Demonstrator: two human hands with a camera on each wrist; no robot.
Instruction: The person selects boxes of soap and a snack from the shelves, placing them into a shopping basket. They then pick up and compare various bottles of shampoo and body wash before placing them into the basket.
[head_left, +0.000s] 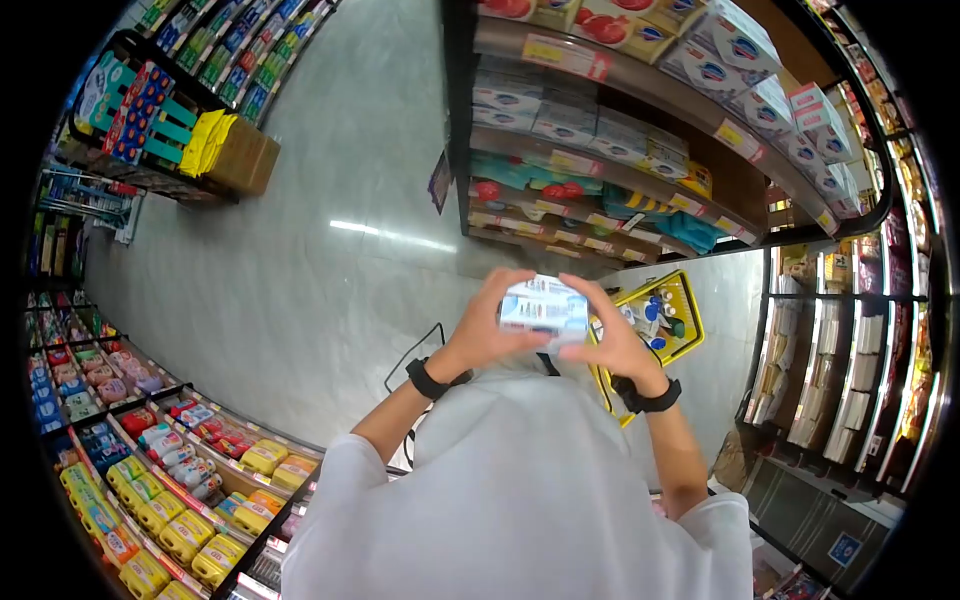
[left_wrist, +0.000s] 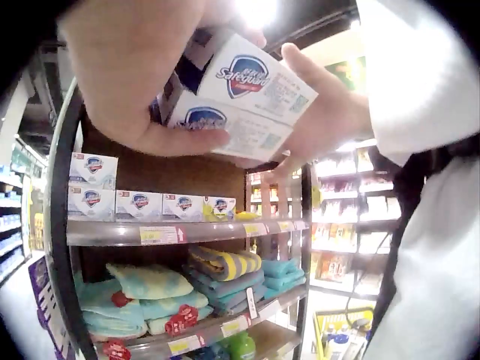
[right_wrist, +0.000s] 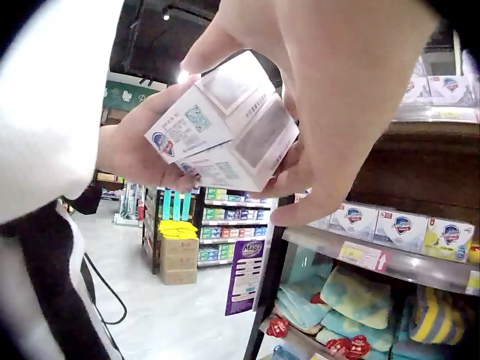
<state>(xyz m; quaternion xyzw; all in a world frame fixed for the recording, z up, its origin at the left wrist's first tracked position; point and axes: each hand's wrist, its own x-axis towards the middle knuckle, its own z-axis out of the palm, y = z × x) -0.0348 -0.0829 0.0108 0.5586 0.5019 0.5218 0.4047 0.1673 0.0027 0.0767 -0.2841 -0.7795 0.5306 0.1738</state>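
Observation:
Two white Safeguard soap boxes (head_left: pixel 544 308), stacked one against the other, are held in front of the chest. My left hand (head_left: pixel 482 325) grips them at one end, its thumb along the near face. From the opposite end my right hand (head_left: pixel 618 338) holds the same pair, thumb low and fingers behind. In the left wrist view the shield logo shows on both soap boxes (left_wrist: pixel 247 82), and the left fingers wrap round the near end. The right wrist view shows printed text and codes on the soap boxes (right_wrist: pixel 225 127).
Ahead stands a shelf unit (head_left: pixel 580 160) with more soap boxes (left_wrist: pixel 139 205) and folded towels (left_wrist: pixel 150 285) below. A yellow shopping basket (head_left: pixel 690 330) holding bottles is at the right. Stocked shelves (head_left: pixel 180 470) line the left, with a cardboard box (head_left: pixel 245 158) farther off.

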